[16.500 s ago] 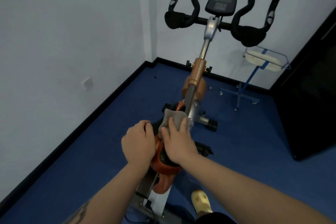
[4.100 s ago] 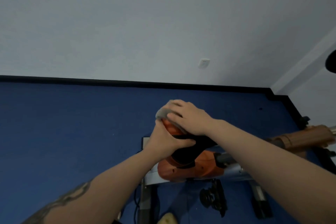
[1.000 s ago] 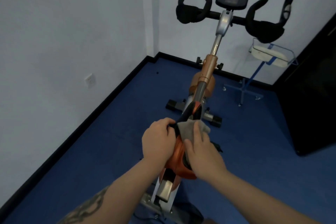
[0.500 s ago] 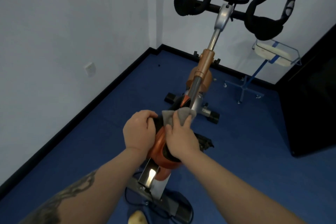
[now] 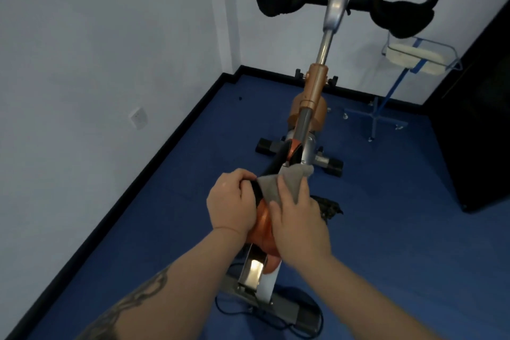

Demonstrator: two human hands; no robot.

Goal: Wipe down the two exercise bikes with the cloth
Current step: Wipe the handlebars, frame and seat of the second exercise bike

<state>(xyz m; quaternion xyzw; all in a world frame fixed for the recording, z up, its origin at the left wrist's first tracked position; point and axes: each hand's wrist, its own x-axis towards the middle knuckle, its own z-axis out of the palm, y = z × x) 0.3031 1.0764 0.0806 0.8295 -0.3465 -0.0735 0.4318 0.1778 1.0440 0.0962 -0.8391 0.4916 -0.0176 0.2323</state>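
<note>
My left hand (image 5: 231,199) clamps the bike (image 5: 313,96) seat (image 5: 262,225), stiff and steady; my right hand (image 5: 296,225) presses the soft, limp cloth (image 5: 278,183) flat, best bunched under fingers.

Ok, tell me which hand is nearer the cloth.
Right. The right hand presses the cloth onto the saddle; the left hand grips the saddle beside it.

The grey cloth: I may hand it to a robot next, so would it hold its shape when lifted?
Probably not. The cloth bunches and folds under the right hand on the saddle, so it looks limp. Its free corner droops, suggesting it is light and would dangle.
</note>
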